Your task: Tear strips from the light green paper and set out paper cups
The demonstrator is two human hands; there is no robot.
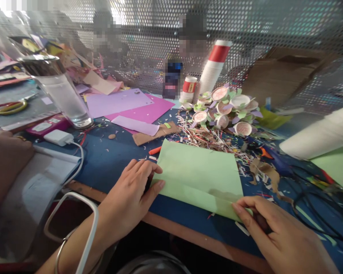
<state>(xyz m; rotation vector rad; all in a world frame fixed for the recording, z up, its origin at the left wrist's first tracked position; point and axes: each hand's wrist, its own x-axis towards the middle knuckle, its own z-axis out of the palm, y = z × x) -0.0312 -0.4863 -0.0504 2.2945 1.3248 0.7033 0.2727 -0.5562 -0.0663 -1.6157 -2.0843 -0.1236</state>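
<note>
A sheet of light green paper (200, 167) lies on the blue table, its near edge folded up into a narrow strip. My left hand (135, 186) pinches the left end of that fold between thumb and fingers. At the right end, my right hand (263, 220) grips the fold in the same way, thumb on top. Just past the sheet's left edge lies an orange stick-like piece (155, 150). Behind the sheet, paper scraps (202, 133) are heaped below a cluster of small paper cups (223, 108) with green and purple cut pieces.
Purple and magenta sheets (160, 110), a cardboard strip (157, 133) and a clear water bottle (65, 95) stand or lie at the back left. Stacked paper cups (317, 133) lean at right near black cables (308, 205). A white cable (81, 160) crosses at left, beside another person's hand (8, 163).
</note>
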